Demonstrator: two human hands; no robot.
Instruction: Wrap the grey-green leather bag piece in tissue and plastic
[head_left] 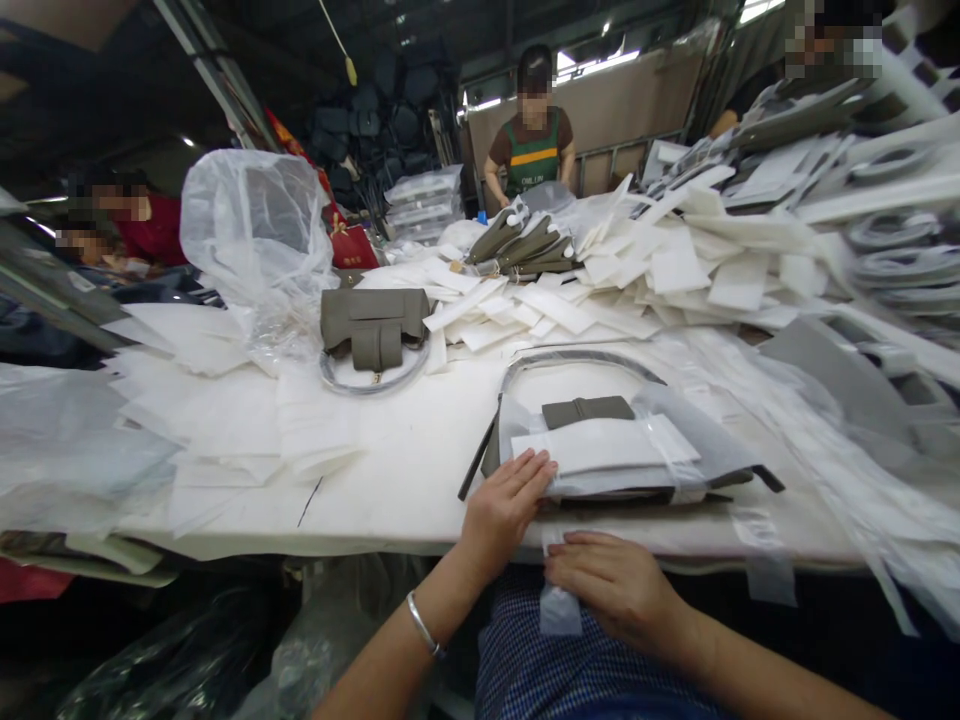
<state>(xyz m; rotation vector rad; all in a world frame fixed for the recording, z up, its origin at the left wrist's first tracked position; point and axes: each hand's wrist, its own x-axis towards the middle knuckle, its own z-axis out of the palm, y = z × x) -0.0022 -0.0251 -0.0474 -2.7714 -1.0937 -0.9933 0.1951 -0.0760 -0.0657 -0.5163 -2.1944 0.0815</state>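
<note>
An olive-grey handbag (491,455) lies on the table before me, partly wrapped in translucent sheeting, its padded handle (581,357) arching at the back. A white foam sheet (607,447) covers its front below a strap flap (589,411), and clear tape (671,440) crosses the foam's right part. My left hand (514,495) rests on the foam's left end, fingers stretched out flat. At the table's front edge my right hand (611,580) grips a strip of clear tape (561,610) between its fingers; its thumb is hidden. Another clear tape strip (771,565) hangs from the edge farther right.
A second olive-grey bag (375,310) stands farther back. White foam sheets (232,400) are stacked at left, with more heaped behind (675,260). A clear plastic bag (251,220) rises at back left. One co-worker (532,140) stands across the table; others are at both sides.
</note>
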